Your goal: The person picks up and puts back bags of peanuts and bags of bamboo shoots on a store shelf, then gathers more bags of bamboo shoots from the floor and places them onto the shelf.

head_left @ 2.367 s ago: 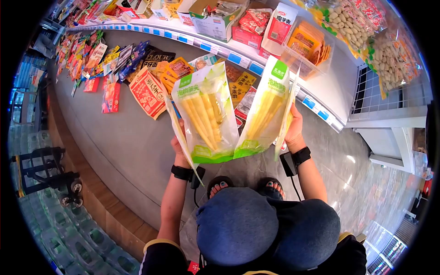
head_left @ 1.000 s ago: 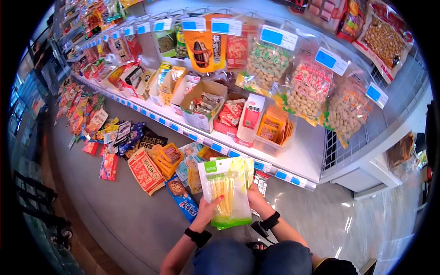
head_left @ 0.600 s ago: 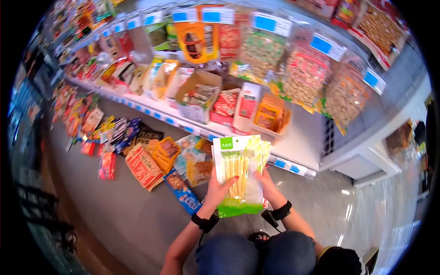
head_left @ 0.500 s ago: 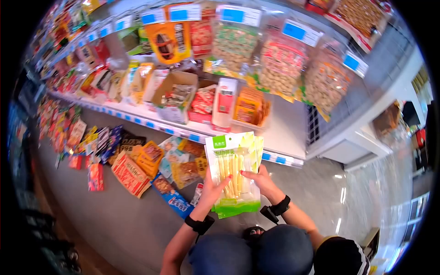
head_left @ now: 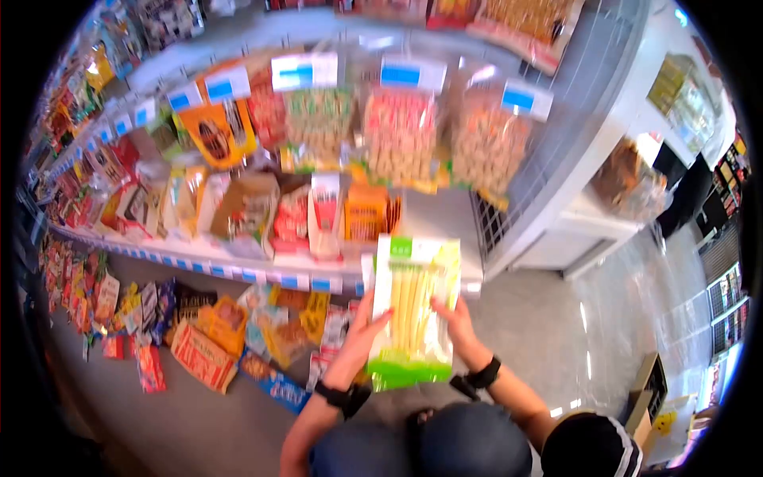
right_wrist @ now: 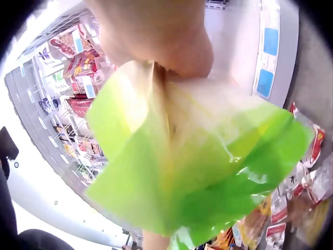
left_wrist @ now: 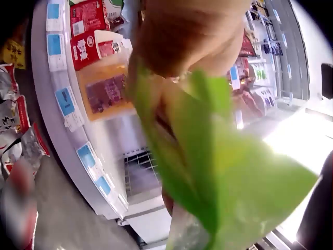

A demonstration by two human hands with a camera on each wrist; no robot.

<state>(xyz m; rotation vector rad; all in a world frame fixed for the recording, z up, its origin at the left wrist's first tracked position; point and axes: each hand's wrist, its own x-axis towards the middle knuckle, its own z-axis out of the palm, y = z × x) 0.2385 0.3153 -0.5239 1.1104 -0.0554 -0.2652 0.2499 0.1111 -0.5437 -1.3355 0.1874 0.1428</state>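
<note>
A stack of white-and-green bags of bamboo shoots (head_left: 413, 310) is held upright before the lower shelf in the head view. My left hand (head_left: 362, 338) grips its left side, thumb across the front. On the right side my right hand (head_left: 462, 332) grips it the same way. Both wrist views look along the green bottom ends of the bags (left_wrist: 244, 182), which fan apart below each hand. Fingers behind the bags are hidden in the head view.
The lower shelf (head_left: 437, 215) carries open boxes of snacks and a tub of orange packets (head_left: 366, 215). Bags of peanuts (head_left: 401, 131) hang above. Loose snack packets (head_left: 203, 354) lie on the floor at left. A white cabinet (head_left: 564, 238) stands right of the shelf.
The bags, earlier spread apart between both hands, have come together into one upright stack. The head view has turned to the right and up toward the shelf.
</note>
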